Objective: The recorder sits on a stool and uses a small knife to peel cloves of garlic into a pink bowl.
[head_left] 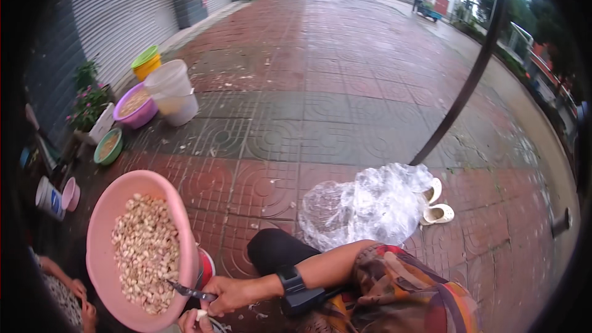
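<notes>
My right hand (229, 295) is closed round a small knife (185, 290), its dark blade pointing left over the rim of a large pink basin (174, 209). Pale garlic cloves (147, 250), some with reddish skin, are heaped inside the basin. Just below the knife, at the lower edge, my left hand (192, 322) pinches a white garlic clove (201, 314). Part of that hand is cut off by the picture's edge. The basin rests on something with a red and white side (206, 268), mostly hidden.
Another person's hands (80, 296) are left of the basin. Beyond stand a translucent bucket (176, 102), a yellow bucket (147, 65), a purple basin (137, 108) and a green basin (109, 147). Crumpled clear plastic (370, 206) lies ahead right, beside white clogs (438, 213) and a pole (462, 95).
</notes>
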A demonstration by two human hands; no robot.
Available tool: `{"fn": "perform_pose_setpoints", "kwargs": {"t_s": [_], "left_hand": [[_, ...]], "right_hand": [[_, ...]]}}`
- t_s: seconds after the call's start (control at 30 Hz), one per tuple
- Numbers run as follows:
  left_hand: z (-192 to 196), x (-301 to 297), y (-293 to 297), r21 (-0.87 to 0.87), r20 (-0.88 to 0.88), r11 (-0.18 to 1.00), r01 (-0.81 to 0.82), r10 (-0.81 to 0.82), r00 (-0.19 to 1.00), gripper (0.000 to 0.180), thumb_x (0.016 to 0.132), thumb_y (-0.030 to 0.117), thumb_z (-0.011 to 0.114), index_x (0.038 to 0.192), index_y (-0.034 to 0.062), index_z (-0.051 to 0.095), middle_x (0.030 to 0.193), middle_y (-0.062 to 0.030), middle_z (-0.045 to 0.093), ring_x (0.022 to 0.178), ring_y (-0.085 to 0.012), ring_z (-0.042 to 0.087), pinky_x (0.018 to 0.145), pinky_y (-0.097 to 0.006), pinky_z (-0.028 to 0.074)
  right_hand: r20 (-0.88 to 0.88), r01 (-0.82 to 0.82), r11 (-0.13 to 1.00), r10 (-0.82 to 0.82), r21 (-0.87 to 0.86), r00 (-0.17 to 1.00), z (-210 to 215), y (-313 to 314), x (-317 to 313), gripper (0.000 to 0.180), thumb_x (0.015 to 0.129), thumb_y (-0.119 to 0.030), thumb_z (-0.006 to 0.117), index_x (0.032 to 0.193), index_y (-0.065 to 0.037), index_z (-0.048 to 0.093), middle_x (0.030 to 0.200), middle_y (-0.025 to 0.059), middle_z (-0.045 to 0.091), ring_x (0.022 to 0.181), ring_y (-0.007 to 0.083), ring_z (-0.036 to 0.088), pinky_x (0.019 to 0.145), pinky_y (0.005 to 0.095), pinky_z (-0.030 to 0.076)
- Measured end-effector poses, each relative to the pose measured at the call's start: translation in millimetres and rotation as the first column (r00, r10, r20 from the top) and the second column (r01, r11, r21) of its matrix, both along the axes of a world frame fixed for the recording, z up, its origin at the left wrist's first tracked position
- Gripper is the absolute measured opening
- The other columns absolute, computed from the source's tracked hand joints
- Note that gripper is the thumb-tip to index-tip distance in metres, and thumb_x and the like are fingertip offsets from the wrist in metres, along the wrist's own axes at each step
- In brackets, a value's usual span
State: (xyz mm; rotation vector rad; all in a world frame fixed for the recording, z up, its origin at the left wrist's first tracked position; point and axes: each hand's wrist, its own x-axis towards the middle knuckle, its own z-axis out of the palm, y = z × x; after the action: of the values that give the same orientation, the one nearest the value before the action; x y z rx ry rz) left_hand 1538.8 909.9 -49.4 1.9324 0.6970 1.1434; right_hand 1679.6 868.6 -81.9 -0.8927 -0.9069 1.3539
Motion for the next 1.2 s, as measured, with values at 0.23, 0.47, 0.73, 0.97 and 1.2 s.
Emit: {"fn": "perform_pose_setpoints", "kwargs": {"t_s": [0.23, 0.47, 0.73, 0.97, 1.2], "left_hand": [[6.6, 4.9, -3.2, -0.276, -0.128, 0.957, -0.09, 0.056, 0.99, 0.026, 0.081, 0.015, 0.06, 0.094, -0.0073, 0.061, 0.081, -0.0142, 0.063, 0.068, -0.018, 0.057, 0.06, -0.029, 0.048], [-7.6, -3.0, 8.6, -0.494, 0.006, 0.865, 0.09, -0.1, 0.995, 0.03, 0.085, 0.014, 0.054, 0.104, -0.0092, 0.052, 0.091, -0.0152, 0.059, 0.071, -0.0182, 0.054, 0.062, -0.028, 0.046], [-15.3, -13.5, 22.8, -0.164, -0.104, 0.957, 0.24, -0.259, 0.96, 0.031, 0.088, 0.022, 0.043, 0.095, -0.0074, 0.05, 0.081, -0.0118, 0.053, 0.068, -0.0179, 0.051, 0.056, -0.026, 0.041], [-6.9, -32.4, 43.5, -0.428, 0.017, 0.901, 0.065, -0.064, 0.998, 0.03, 0.086, 0.021, 0.046, 0.095, -0.0073, 0.051, 0.083, -0.015, 0.052, 0.072, -0.0193, 0.051, 0.061, -0.029, 0.043], [6.4, -79.2, 62.0, -0.548, 0.448, 0.832, 0.083, 0.208, 0.87, 0.031, 0.082, 0.014, 0.049, 0.107, -0.0041, 0.05, 0.091, -0.0115, 0.055, 0.077, -0.0197, 0.052, 0.063, -0.025, 0.041]], "right_hand": [[0.05, 0.128, 0.981, -0.136, 0.146, 0.989, 1.2, 0.3, -10.2, 0.009, 0.075, -0.006, 0.056, 0.069, 0.001, 0.056, 0.053, -0.0048, 0.05, 0.051, 0.0044, 0.045, 0.047, 0.0225, 0.037], [0.314, 0.253, 0.921, -0.344, 0.295, 0.885, 11.4, -5.5, -10.5, 0.01, 0.068, -0.004, 0.056, 0.069, 0.005, 0.054, 0.05, 0.0056, 0.047, 0.049, 0.0097, 0.045, 0.044, 0.0288, 0.036], [0.035, 0.112, 0.919, -0.135, 0.378, 0.99, 19.9, -5.5, -13.3, 0.011, 0.065, -0.005, 0.055, 0.062, 0.005, 0.05, 0.048, 0.0087, 0.044, 0.045, 0.0109, 0.041, 0.043, 0.0289, 0.033], [0.408, -0.122, 0.952, -0.004, 0.281, 0.913, 1.9, 2.2, -5.6, 0.014, 0.071, -0.014, 0.057, 0.078, -0.001, 0.055, 0.069, 0.0133, 0.055, 0.064, 0.022, 0.053, 0.058, 0.033, 0.041], [0.722, -0.02, 0.897, -0.342, 0.441, 0.601, -12.2, -1.4, -13.1, 0.015, 0.057, -0.009, 0.059, 0.058, 0.002, 0.05, 0.066, 0.0159, 0.052, 0.068, 0.037, 0.053, 0.056, 0.0426, 0.041]]}}
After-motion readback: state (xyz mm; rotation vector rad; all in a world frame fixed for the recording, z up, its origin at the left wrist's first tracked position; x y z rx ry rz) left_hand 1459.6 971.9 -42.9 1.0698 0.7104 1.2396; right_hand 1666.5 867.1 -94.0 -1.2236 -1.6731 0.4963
